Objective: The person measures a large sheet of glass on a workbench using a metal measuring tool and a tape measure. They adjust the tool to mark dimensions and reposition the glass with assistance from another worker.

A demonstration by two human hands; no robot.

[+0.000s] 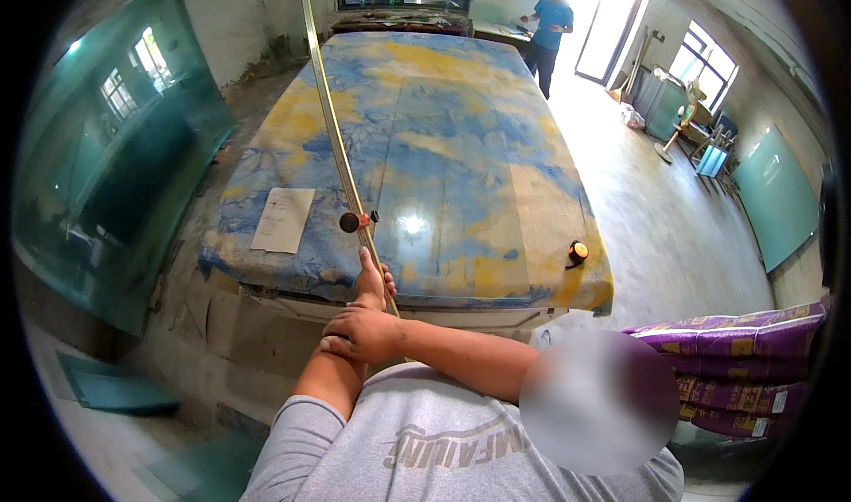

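A long brass-coloured metal straightedge (332,130) slants over the table, its near end in my left hand (372,282), which is closed round it. Just beyond the fingers, an orange slider (363,221) with black knobs is fixed on the bar. My right arm crosses my body, and my right hand (363,332) wraps round my left forearm near the wrist. Under the bar, a clear glass sheet (443,192) lies on the blue and yellow patterned cloth (417,59) that covers the table. To the left of the slider is a handwritten paper sheet (284,220).
A black and orange tape measure (577,252) sits near the table's right corner. Large glass panes (133,165) lean at the left, another pane (776,199) at the right wall. Purple packs (745,351) are stacked near right. A person in blue (551,23) stands beyond the table.
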